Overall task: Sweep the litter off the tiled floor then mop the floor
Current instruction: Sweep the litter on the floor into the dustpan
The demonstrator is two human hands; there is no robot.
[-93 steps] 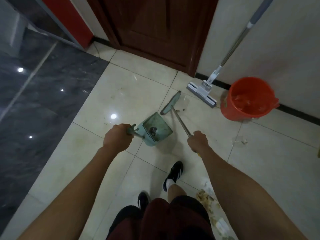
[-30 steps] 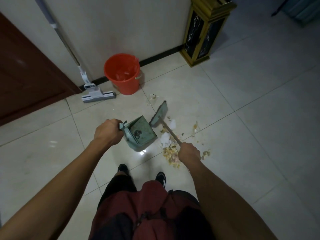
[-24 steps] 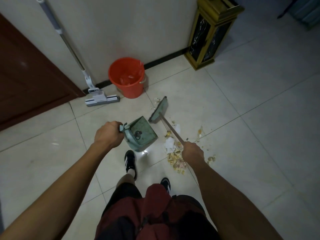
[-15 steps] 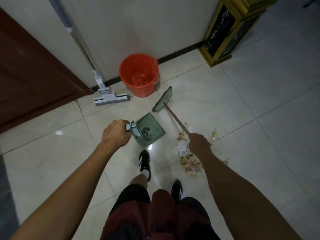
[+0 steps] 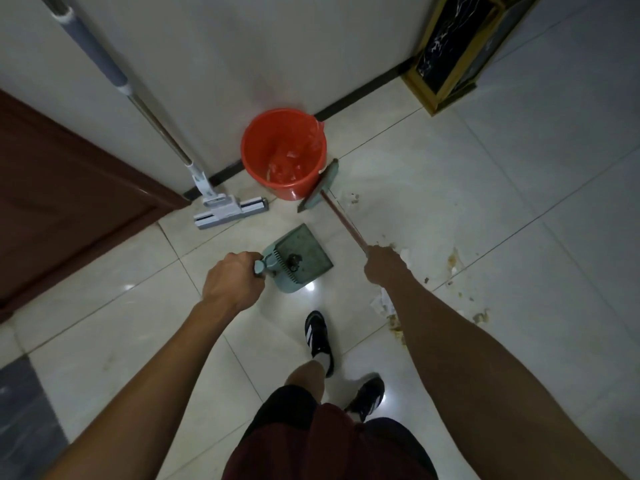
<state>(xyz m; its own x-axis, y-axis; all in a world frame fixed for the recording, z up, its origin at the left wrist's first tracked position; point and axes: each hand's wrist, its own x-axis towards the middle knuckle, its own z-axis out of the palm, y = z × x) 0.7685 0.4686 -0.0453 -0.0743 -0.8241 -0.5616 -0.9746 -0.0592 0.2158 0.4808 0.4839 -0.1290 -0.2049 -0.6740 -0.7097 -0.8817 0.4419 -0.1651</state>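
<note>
Your left hand [image 5: 231, 285] grips the teal plastic dustpan [image 5: 298, 259]; your right hand [image 5: 384, 269] clamps the brown-handled broom [image 5: 320, 187] above scattered paper litter [image 5: 453, 265].

There is just one camera, and it sits up on the person's head. It looks forward and steeply down, past both arms, at the tiled floor [image 5: 519, 174]. The hands are near it, low in the picture. The wall [image 5: 263, 46], the orange bucket [image 5: 283, 152] and the mop [image 5: 221, 202] are farther off, near the top. The wide lens bends the edges.
</note>
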